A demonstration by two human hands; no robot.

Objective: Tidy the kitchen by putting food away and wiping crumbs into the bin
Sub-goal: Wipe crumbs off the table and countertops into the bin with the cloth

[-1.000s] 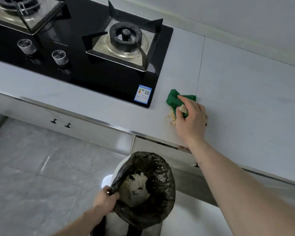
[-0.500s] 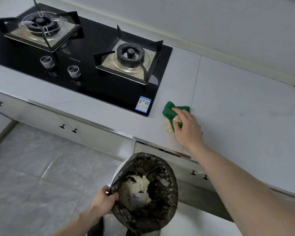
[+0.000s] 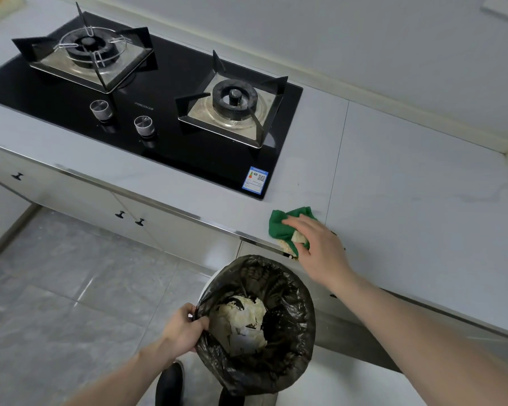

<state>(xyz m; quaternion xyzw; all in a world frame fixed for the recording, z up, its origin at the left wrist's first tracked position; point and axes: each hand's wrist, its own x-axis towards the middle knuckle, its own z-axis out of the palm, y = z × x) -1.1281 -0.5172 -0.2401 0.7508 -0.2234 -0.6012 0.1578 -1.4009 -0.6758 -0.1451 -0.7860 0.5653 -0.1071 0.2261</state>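
My right hand (image 3: pixel 320 247) presses a green cloth (image 3: pixel 279 225) onto the white countertop (image 3: pixel 408 206), right at its front edge. A small heap of tan crumbs (image 3: pixel 288 247) lies under the cloth's near side at the metal edge strip. Below that edge stands a bin lined with a black bag (image 3: pixel 294 341), with pale crumpled waste inside. My left hand (image 3: pixel 185 329) grips the bag's left rim and holds the bin up under the counter edge.
A black glass gas hob (image 3: pixel 159 133) with two burners and two knobs fills the counter's left part. Cabinet fronts with small dark knobs (image 3: pixel 129 218) run below. Grey floor tiles (image 3: pixel 56 288) spread to the left. A dark shoe (image 3: pixel 170 382) shows beside the bin.
My right hand has dragged the cloth and crumbs toward me, from mid-counter to the front edge. The bin, held by my left hand, stays under that edge.
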